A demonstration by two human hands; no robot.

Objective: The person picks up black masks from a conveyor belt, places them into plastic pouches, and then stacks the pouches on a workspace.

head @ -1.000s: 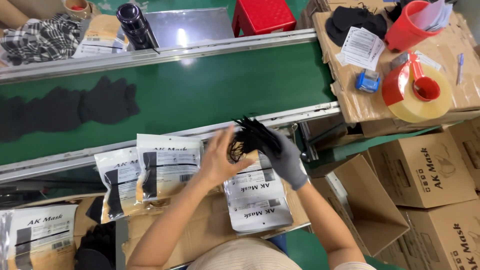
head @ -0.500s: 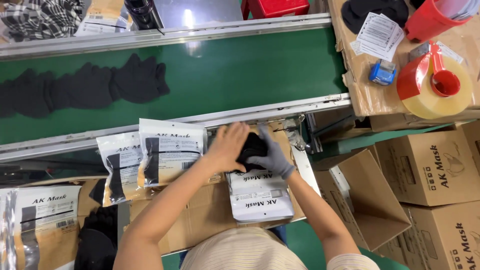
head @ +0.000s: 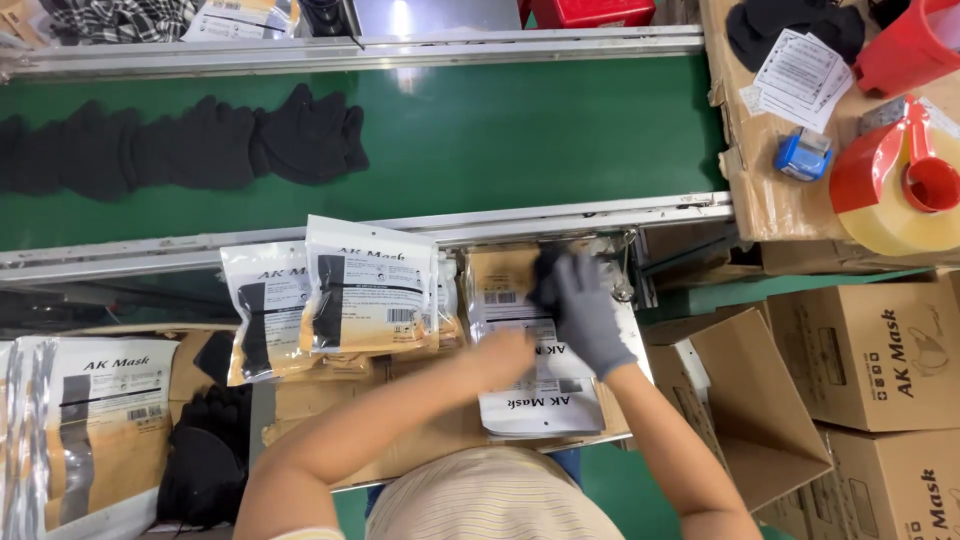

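Two hands meet at centre frame: the gloved right hand (head: 585, 310) grasps a black mask (head: 547, 280) at the pouch (head: 535, 375) mouth, the bare left hand (head: 505, 355) pins the pouch flat, and a bunched mask could snag there

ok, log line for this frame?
left hand: on pouch | right hand, gloved: pushing black mask into pouch | belt: black masks

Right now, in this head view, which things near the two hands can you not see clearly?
- Left hand: blurred, so its grip on the pouch is unclear.
- Black mask: mostly covered by the gloved right hand; its shape cannot be told.
- Pouch opening: hidden behind both hands.
- Pile of black masks: partly covered by the left forearm.
- Cardboard boxes: cut off by the right edge.
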